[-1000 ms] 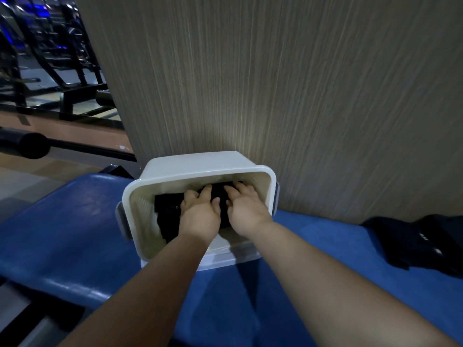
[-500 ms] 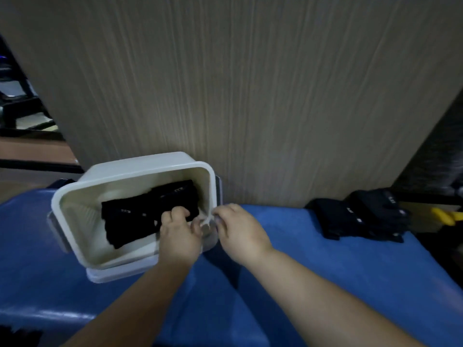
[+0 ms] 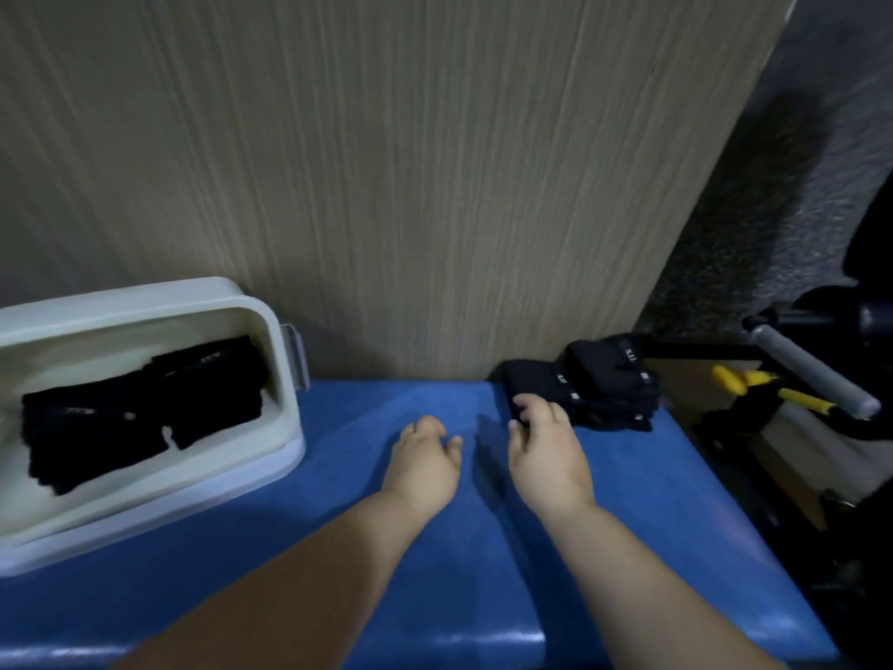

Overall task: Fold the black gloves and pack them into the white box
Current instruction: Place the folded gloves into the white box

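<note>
Now the right hand [image 3: 546, 456] reaches to the loose gloves [image 3: 609, 389], a small black heap at the far right end of the blue bench [image 3: 628, 524], against the wood panel [image 3: 386, 186]. Its fingertips lie on the heap's near left corner; whether they have pinched the fabric yet I cannot tell. The left hand [image 3: 425, 459] is beside it over bare bench, fingers loosely curled, holding nothing. The white box [image 3: 285, 379] stands well apart at the left, with folded gloves [image 3: 135, 423] already lying flat inside.

The step looks like fetching the next glove to fold. It would go best to take only 1 glove, gripping the top or nearest one by its cuff so the rest do not drag along, since the heap sits close to the bench's right edge. Draw it to the open blue area between the 2 hands, lay it flat, and let the free left hand pin it for the fold.
</note>
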`<control>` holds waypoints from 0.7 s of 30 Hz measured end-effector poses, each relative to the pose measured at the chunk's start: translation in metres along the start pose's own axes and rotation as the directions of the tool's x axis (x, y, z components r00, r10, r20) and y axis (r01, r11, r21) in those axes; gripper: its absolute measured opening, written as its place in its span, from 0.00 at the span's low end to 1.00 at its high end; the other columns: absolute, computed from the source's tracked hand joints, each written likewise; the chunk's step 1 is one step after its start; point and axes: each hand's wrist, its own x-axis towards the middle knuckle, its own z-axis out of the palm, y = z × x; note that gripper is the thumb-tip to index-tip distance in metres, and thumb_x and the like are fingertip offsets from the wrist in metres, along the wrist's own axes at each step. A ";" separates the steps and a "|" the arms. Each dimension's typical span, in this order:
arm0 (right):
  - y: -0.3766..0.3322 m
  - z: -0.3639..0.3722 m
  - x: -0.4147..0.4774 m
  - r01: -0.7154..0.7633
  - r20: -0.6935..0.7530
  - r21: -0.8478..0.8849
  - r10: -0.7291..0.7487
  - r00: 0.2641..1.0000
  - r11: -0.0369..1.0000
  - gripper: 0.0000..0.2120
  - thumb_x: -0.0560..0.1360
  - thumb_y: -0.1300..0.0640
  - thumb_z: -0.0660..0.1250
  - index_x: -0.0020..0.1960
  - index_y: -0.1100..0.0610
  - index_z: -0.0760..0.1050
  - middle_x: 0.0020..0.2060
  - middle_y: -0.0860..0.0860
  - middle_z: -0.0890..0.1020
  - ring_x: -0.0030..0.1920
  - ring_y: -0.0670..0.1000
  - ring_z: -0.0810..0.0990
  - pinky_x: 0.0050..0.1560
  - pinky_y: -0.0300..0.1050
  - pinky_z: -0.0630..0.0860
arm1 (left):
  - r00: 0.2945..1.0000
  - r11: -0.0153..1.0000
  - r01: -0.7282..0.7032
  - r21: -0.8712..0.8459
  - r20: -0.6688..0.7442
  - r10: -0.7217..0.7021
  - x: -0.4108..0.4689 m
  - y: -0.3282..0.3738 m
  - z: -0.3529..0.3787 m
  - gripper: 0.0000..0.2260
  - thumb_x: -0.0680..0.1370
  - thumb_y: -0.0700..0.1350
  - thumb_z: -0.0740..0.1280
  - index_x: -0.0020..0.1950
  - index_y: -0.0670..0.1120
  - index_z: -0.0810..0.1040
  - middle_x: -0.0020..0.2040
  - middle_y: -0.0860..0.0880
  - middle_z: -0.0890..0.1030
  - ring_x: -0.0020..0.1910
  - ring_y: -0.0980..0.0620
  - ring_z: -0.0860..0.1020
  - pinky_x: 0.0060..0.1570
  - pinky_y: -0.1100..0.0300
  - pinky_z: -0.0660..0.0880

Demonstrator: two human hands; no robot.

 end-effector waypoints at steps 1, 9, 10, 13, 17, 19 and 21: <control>0.006 -0.003 0.002 -0.014 -0.018 0.010 0.015 1.000 1.000 0.17 0.79 0.56 0.60 0.68 0.53 0.68 0.59 0.51 0.73 0.56 0.53 0.75 0.54 0.47 0.73 | 1.000 1.000 0.007 -0.009 0.020 -0.007 0.003 0.007 0.006 0.11 0.80 0.49 0.61 0.56 0.43 0.73 0.57 0.44 0.75 0.58 0.47 0.72 0.54 0.60 0.66; 0.033 -0.003 0.012 -0.143 0.047 0.036 0.141 0.989 0.989 0.24 0.80 0.55 0.59 0.75 0.50 0.58 0.64 0.54 0.71 0.62 0.55 0.73 0.60 0.51 0.72 | 0.992 0.994 0.054 -0.093 0.122 -0.043 0.026 0.048 0.038 0.13 0.81 0.51 0.59 0.58 0.44 0.75 0.57 0.44 0.77 0.55 0.46 0.76 0.53 0.57 0.72; 0.035 -0.002 0.013 -0.147 0.059 0.035 0.144 0.988 0.989 0.25 0.80 0.55 0.58 0.75 0.50 0.58 0.65 0.54 0.70 0.62 0.55 0.72 0.61 0.51 0.71 | 0.989 0.992 0.062 -0.112 0.137 -0.046 0.028 0.052 0.039 0.14 0.81 0.51 0.59 0.60 0.44 0.74 0.58 0.45 0.77 0.55 0.46 0.76 0.53 0.57 0.72; 0.038 -0.002 0.018 -0.152 0.089 0.047 0.148 0.985 0.987 0.24 0.81 0.57 0.56 0.75 0.51 0.58 0.67 0.54 0.68 0.65 0.54 0.70 0.61 0.50 0.71 | 0.983 0.984 0.082 -0.161 0.178 -0.052 0.034 0.061 0.045 0.16 0.82 0.52 0.57 0.63 0.44 0.73 0.60 0.46 0.77 0.57 0.48 0.76 0.55 0.57 0.72; 0.041 -0.001 0.022 -0.162 0.110 0.053 0.156 0.982 0.985 0.24 0.80 0.61 0.53 0.75 0.51 0.59 0.69 0.52 0.66 0.67 0.53 0.69 0.63 0.52 0.71 | 0.968 0.968 0.147 -0.201 0.228 -0.100 0.044 0.068 0.052 0.19 0.82 0.55 0.57 0.66 0.44 0.72 0.61 0.45 0.78 0.60 0.47 0.75 0.60 0.54 0.72; 0.042 -0.002 0.023 -0.165 0.116 0.049 0.158 0.981 0.985 0.25 0.79 0.62 0.52 0.75 0.51 0.59 0.70 0.52 0.66 0.67 0.53 0.68 0.64 0.52 0.70 | 0.962 0.952 0.192 -0.239 0.238 -0.134 0.049 0.072 0.053 0.20 0.80 0.57 0.59 0.63 0.44 0.73 0.58 0.45 0.79 0.58 0.47 0.76 0.60 0.53 0.72; 0.043 -0.003 0.023 -0.166 0.124 0.050 0.159 0.979 0.985 0.26 0.79 0.62 0.52 0.75 0.50 0.58 0.70 0.51 0.66 0.67 0.52 0.68 0.64 0.51 0.70 | 0.958 0.933 0.229 -0.278 0.237 -0.164 0.054 0.074 0.055 0.21 0.78 0.60 0.62 0.60 0.44 0.74 0.56 0.47 0.78 0.56 0.49 0.76 0.58 0.54 0.73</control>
